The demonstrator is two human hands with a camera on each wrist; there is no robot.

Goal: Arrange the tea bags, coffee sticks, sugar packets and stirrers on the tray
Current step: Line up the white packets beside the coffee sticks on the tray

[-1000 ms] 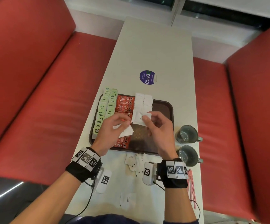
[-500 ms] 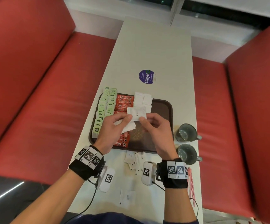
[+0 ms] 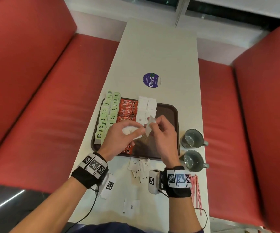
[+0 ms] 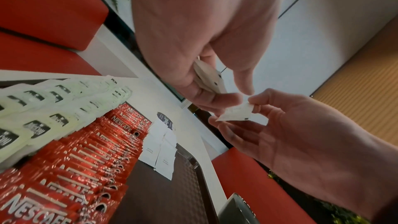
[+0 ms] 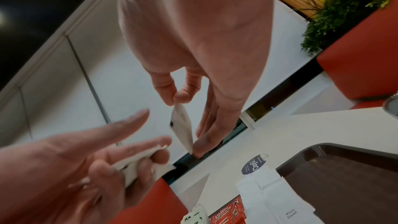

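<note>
A dark brown tray (image 3: 175,113) holds rows of green tea bags (image 3: 107,115), red coffee sticks (image 3: 127,107) and white sugar packets (image 3: 146,105). Above the tray's middle, my left hand (image 3: 135,131) grips a small stack of sugar packets (image 4: 207,77). My right hand (image 3: 151,126) is just to its right and pinches a single sugar packet (image 5: 182,125) between thumb and fingertips, tilted on edge. The two hands nearly touch. Red-and-white stirrers (image 3: 196,190) lie on the table at the near right, partly behind my right wrist.
Several loose sugar packets (image 3: 138,165) lie on the white table just in front of the tray, and one more (image 3: 130,207) sits near the front edge. Two grey cups (image 3: 192,137) (image 3: 193,160) stand right of the tray. Red benches flank the table.
The packet that was held flat between both hands is now tipped on edge in the right hand's pinch. Both hands stay over the tray's middle.
</note>
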